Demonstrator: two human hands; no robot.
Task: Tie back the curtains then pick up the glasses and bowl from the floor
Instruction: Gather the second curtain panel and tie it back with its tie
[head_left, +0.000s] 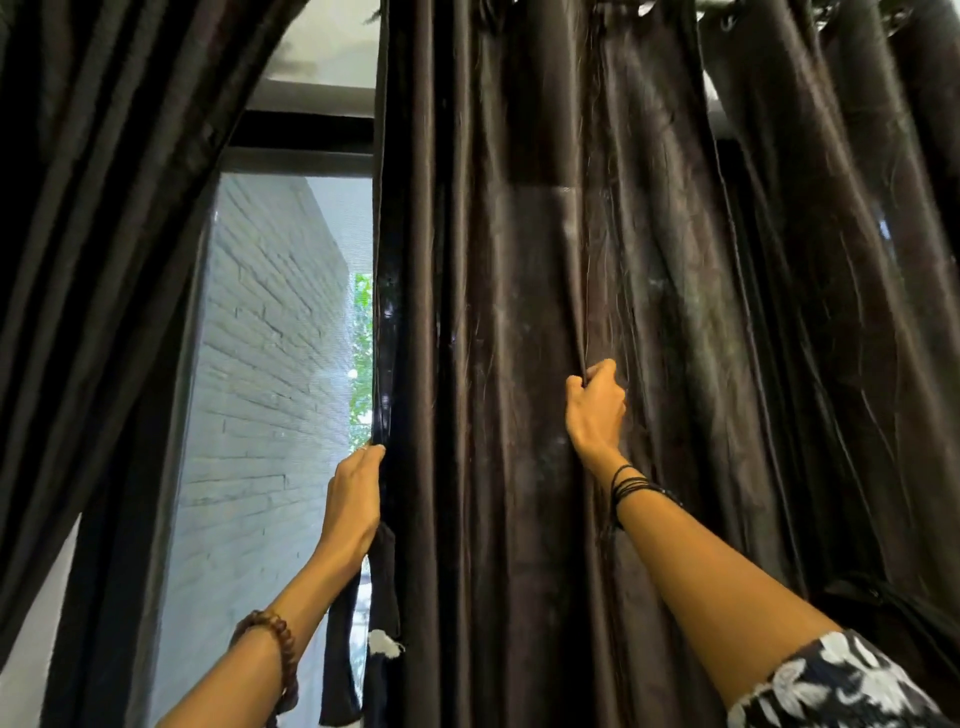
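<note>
Hands up at the drapes: the left hand (353, 493) is wrapped round the leading edge of the right-hand curtain (519, 312), fingers curled over the hem where it meets the window gap. Further in, the right hand (595, 405) pinches a vertical fold of the same dark, shiny panel, knuckles bunched tight around the cloth. That curtain hangs straight down, its long axis vertical, pleats running top to bottom from the eyelets at the upper edge of view. Over on the far side, the left-hand curtain (104, 260) sweeps in a curve down and away toward the lower left corner. Between the two, the window (280, 364) shows a pale brick wall and a sliver of green leaves. No lettering or brand can be read anywhere on the fabric. A wooden bead bracelet (280, 649) sits on the left wrist, thin black cords (634, 486) on the right, and a floral sleeve (831, 680) shows at the bottom right corner. Glasses and bowl are out of view.
</note>
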